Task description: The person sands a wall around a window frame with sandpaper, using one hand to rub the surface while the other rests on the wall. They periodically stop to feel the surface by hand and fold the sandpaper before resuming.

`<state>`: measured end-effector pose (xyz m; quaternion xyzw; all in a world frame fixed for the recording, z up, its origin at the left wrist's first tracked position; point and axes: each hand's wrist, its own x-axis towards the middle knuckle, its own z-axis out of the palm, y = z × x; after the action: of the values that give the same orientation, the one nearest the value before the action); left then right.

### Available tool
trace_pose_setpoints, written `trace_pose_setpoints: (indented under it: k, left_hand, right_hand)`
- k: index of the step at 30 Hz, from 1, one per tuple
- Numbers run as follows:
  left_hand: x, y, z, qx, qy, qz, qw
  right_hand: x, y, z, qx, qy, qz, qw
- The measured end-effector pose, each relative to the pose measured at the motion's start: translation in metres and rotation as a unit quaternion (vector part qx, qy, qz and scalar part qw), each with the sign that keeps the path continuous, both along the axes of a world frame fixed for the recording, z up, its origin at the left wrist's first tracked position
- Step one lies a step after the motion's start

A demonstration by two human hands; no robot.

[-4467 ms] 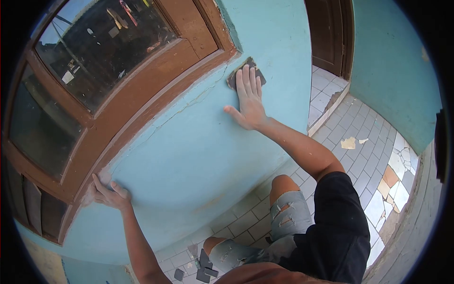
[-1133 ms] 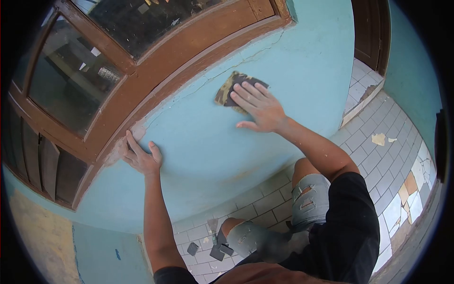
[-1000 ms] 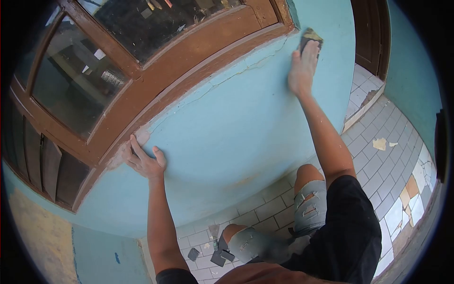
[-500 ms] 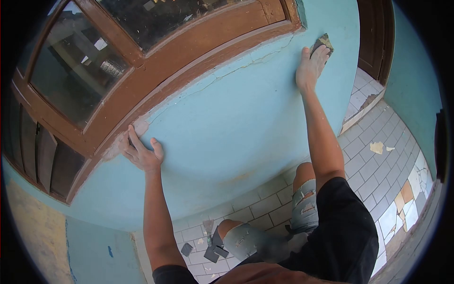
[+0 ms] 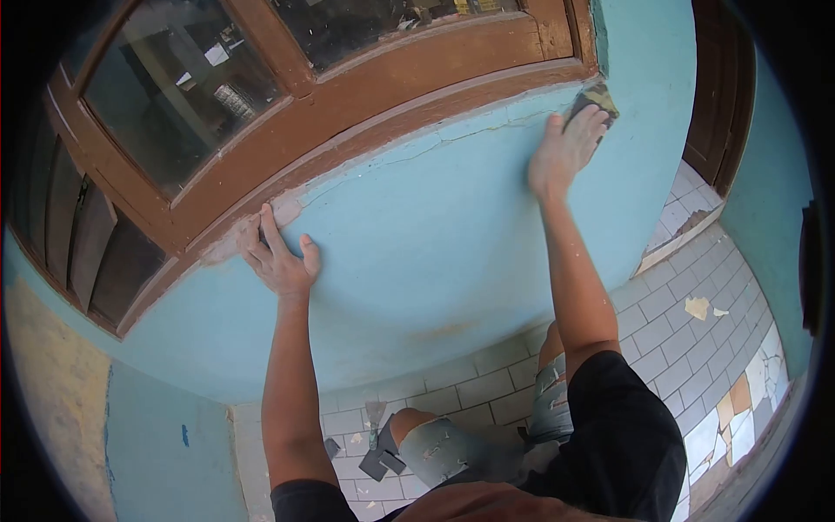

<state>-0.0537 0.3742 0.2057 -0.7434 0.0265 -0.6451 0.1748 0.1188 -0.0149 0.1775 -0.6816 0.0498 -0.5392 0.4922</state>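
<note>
Against the pale blue wall point(image 5: 417, 235), my right hand point(image 5: 567, 155) presses a dark, worn sheet of sandpaper point(image 5: 600, 100) just below the right corner of the brown window frame point(image 5: 365, 122). The sheet lies under my fingers and its patchy top shows past them. On the left, my left hand point(image 5: 283, 257) rests on the wall with fingers spread and nothing in it, its fingertips at a rough plaster patch point(image 5: 291, 207) under the frame. A thin crack runs along the wall below the frame between my hands.
A scraper point(image 5: 375, 413) and dark sheets point(image 5: 380, 457) lie on the tiled floor beside my left knee. Paper-like scraps point(image 5: 697, 307) and broken tiles point(image 5: 741, 396) are on the floor at right. A brown door point(image 5: 718, 96) stands beyond the wall's right end.
The view has shifted, so the window sits lower and further right. My right hand and the sheet have moved closer to the frame's corner. My left hand stays at the plaster patch.
</note>
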Motion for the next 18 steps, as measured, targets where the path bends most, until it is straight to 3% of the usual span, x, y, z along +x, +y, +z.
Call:
trace_pose_setpoints:
  k: [2,5,8,10,11,13,15,16,18]
  left_hand:
    - [0.001,0.003,0.002,0.006,-0.001,-0.002,1.0]
    - [-0.003,0.002,0.001,0.01,0.005,-0.002,1.0]
    - [-0.001,0.004,0.002,0.012,0.008,-0.008,1.0]
    - [0.0,0.006,0.001,0.007,0.009,-0.015,1.0]
    - [0.0,0.005,0.0,0.006,0.001,-0.013,1.0]
    - [0.002,0.001,-0.001,-0.006,-0.006,-0.014,1.0]
    - [0.0,0.003,0.0,0.006,-0.003,-0.005,1.0]
    - [0.0,0.004,0.001,-0.002,-0.002,-0.006,1.0]
    - [-0.001,0.005,0.001,0.01,0.002,-0.014,1.0]
  right_hand:
    - [-0.049,0.054,-0.006,-0.223,-0.078,0.027,0.971]
    - [-0.084,0.086,-0.044,-0.499,-0.123,0.208,0.832]
    - [-0.061,0.045,-0.031,-0.486,-0.104,0.112,0.86]
    - [-0.03,0.008,-0.01,-0.269,-0.072,0.01,0.96]
    - [-0.014,-0.004,-0.009,-0.275,-0.074,0.008,0.958]
    - [0.009,-0.018,-0.017,0.006,-0.005,-0.024,1.0]
    - [-0.025,0.008,-0.034,-0.225,-0.079,-0.029,0.971]
    - [-0.041,0.006,-0.049,-0.233,-0.078,-0.029,0.969]
    - [-0.062,-0.005,-0.075,-0.531,-0.057,0.151,0.832]
